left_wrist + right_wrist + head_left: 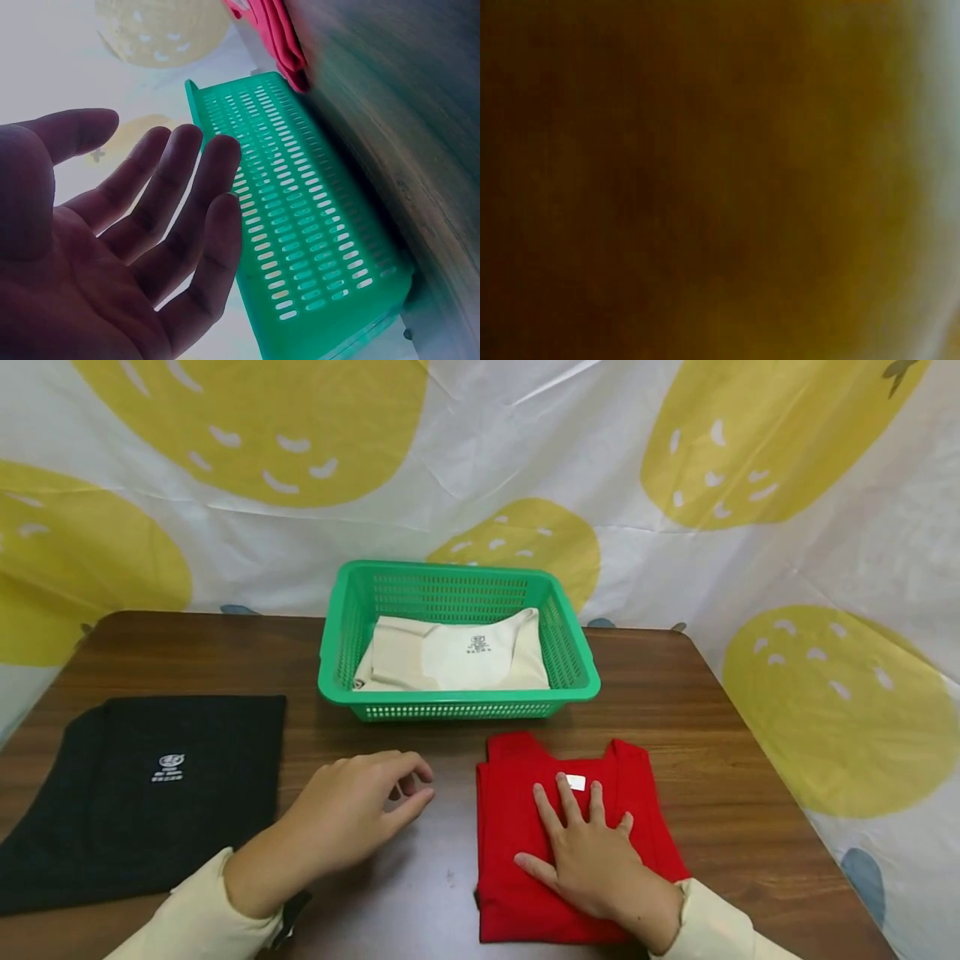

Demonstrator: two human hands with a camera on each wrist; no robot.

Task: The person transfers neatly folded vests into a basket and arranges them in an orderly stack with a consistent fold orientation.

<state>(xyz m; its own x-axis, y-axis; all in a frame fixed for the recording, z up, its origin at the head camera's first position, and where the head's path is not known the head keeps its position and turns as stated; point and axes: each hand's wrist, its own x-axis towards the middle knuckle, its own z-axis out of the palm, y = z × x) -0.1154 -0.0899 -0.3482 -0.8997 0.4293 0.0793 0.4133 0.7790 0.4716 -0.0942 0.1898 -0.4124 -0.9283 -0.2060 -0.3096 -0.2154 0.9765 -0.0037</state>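
Observation:
A folded red shirt (510, 860) lies on the right part of the table, with a small white label near its neckline. My right hand (592, 860) rests on it, fingers spread. Left of the red shirt, my left hand (352, 806) hovers over the table with relaxed fingers and holds nothing. The left wrist view shows the same hand (142, 232) palm up beside the green basket (300, 210). A folded black shirt (150, 827) with a white print lies at the left, partly behind the left forearm. The right wrist view is dark and blurred.
Toward the back of the brown wooden table (637, 685) stands the green plastic basket (457, 697). Inside it lies a folded cream shirt (457, 660) with a dark print. A white curtain (510, 435) with yellow fruit shapes hangs behind the table and along its right side.

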